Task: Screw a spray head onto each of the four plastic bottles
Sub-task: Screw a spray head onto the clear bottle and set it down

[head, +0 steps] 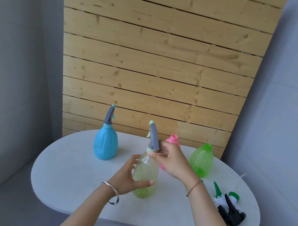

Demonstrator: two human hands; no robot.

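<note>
A pale yellow-green clear bottle (146, 177) stands mid-table, with my left hand (128, 176) wrapped around its body. My right hand (171, 160) pinches the collar of the grey spray head (153, 137) sitting on that bottle's neck. At the back left stands a blue bottle (105, 143) with a grey spray head (109, 115) on it. A pink bottle (173, 139) with a bare neck is partly hidden behind my right hand. A bright green ribbed bottle (201, 160) stands at the right, with no head on it.
A green-and-white spray head (222, 196) and a black spray head (231, 213) lie loose near the right front edge of the white oval table (70, 178). A wooden slat panel (157, 68) rises behind the table, between grey walls.
</note>
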